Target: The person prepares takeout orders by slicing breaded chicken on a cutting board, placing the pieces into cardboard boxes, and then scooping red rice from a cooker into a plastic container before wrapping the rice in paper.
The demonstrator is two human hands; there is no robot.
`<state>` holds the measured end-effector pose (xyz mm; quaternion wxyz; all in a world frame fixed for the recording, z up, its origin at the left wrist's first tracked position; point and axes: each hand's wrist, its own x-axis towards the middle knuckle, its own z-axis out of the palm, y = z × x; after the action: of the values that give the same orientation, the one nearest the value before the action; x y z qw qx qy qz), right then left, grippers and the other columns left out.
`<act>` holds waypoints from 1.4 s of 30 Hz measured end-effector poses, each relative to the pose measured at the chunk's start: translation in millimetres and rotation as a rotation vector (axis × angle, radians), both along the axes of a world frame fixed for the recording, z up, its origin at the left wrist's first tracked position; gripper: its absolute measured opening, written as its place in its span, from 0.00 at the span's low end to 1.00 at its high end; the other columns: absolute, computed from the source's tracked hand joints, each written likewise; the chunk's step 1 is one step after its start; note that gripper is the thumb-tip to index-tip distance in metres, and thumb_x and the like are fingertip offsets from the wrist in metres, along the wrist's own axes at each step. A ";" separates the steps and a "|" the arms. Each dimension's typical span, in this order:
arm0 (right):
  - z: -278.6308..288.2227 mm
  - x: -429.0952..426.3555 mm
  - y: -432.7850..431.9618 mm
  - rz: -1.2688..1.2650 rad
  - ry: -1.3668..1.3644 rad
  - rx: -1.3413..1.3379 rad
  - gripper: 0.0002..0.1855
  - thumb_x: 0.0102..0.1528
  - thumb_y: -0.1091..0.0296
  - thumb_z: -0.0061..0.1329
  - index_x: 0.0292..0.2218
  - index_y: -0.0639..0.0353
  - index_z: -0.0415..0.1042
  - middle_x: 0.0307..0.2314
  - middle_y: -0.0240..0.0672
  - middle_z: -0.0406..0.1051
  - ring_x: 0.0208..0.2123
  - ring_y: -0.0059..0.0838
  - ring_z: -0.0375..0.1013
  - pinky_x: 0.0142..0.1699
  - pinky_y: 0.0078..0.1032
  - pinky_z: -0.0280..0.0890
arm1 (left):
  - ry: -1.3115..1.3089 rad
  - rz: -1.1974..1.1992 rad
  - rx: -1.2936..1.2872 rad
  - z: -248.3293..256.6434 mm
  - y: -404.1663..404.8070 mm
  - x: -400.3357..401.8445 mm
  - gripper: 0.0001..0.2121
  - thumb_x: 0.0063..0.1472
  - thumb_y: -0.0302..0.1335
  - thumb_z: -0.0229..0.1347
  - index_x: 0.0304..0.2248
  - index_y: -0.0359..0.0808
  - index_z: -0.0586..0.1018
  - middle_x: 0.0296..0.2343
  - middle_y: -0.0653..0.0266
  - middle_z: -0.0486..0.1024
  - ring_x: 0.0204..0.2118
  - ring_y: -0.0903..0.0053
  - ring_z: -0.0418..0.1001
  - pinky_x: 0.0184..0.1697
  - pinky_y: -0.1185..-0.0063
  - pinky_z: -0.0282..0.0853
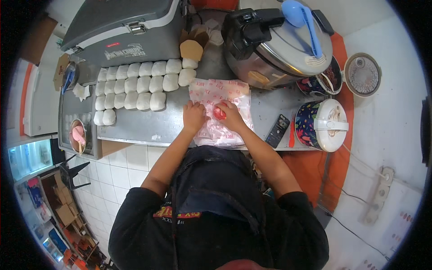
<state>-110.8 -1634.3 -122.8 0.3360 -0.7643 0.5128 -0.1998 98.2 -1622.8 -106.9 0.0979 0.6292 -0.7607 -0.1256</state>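
A stack of printed pink-and-white wrapping sheets (219, 133) lies before me on the metal counter (135, 125). My left hand (195, 116) rests on its left side, fingers curled; whether it pinches a sheet I cannot tell. A small shiny red object (220, 112) is in my right hand (232, 116), held against the sheets; its exact kind is unclear. Rows of white wrapped bundles (143, 84) stand to the left of the sheets. An open brown paper box (191, 50) is behind the last bundles.
A grey cooler box (125, 40) stands at the back left, a large steel cooker (270, 50) with a blue ladle (308, 30) at the back right. To the right lie a phone (277, 131) and a patterned container with a white lid (332, 125). A metal bowl (83, 148) is far left.
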 end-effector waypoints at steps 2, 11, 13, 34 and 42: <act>-2.3 -1.7 -0.2 0.012 -0.025 -0.009 0.30 0.45 0.68 0.63 0.52 0.49 0.73 0.54 0.49 0.63 0.57 0.52 0.61 0.62 0.39 0.58 | -0.005 0.027 0.008 2.0 -0.3 -6.3 0.10 0.47 0.34 0.65 0.31 0.44 0.83 0.34 0.68 0.78 0.43 0.65 0.70 0.45 0.66 0.62; -11.1 -8.3 1.3 0.010 -0.088 -0.024 0.32 0.44 0.69 0.63 0.52 0.50 0.73 0.55 0.48 0.62 0.58 0.51 0.60 0.63 0.38 0.57 | 0.116 0.070 -0.016 -9.0 -1.5 -1.5 0.05 0.50 0.28 0.62 0.28 0.39 0.79 0.31 0.62 0.79 0.40 0.61 0.70 0.42 0.64 0.62; -12.8 -8.8 1.7 0.030 -0.081 -0.007 0.33 0.43 0.71 0.63 0.53 0.49 0.72 0.57 0.48 0.61 0.59 0.51 0.60 0.64 0.38 0.57 | 0.190 0.101 -0.056 -10.5 -0.9 8.2 0.04 0.50 0.26 0.61 0.27 0.38 0.79 0.31 0.61 0.78 0.39 0.60 0.71 0.41 0.64 0.63; 27.1 47.6 -9.0 -0.352 0.262 0.219 0.46 0.39 0.46 0.68 0.55 0.53 0.67 0.50 0.53 0.64 0.52 0.56 0.66 0.54 0.45 0.66 | -0.037 -0.437 -0.076 -17.1 69.3 -6.5 0.11 0.53 0.33 0.57 0.35 0.39 0.80 0.40 0.63 0.77 0.44 0.66 0.72 0.45 0.68 0.65; 38.4 87.0 -24.9 -0.653 0.185 0.587 0.59 0.41 0.31 0.61 0.58 0.70 0.54 0.53 0.65 0.60 0.52 0.63 0.68 0.54 0.48 0.66 | 0.033 -0.343 -0.229 -25.1 85.6 2.8 0.11 0.54 0.28 0.53 0.37 0.33 0.78 0.45 0.53 0.75 0.43 0.64 0.72 0.47 0.64 0.69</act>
<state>-23.7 -1659.3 -84.5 0.4107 -0.4492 0.7901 -0.0722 101.0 -1537.2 -132.1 0.1582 0.4733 -0.8642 -0.0634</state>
